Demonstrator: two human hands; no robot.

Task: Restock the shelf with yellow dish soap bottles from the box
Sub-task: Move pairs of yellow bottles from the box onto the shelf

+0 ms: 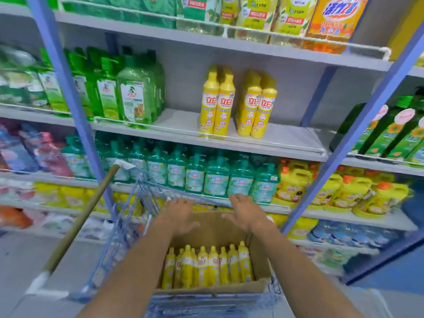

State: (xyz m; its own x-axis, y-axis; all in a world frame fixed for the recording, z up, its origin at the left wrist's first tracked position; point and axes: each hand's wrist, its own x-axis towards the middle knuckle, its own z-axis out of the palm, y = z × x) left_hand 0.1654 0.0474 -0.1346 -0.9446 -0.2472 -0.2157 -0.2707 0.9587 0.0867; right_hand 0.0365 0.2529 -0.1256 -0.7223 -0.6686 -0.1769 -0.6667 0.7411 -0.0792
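Nearest, the yellow dish soap bottles [207,267] stand upright in the cardboard box [259,255], caps up, long axes vertical, at 6 o'clock below both hands. The left hand [180,216] and right hand [246,214] hover spread open and empty above the box's far side, about equally close. Farther, at 12 o'clock, the shelf [282,140] carries four bottle stacks with bare room either side.
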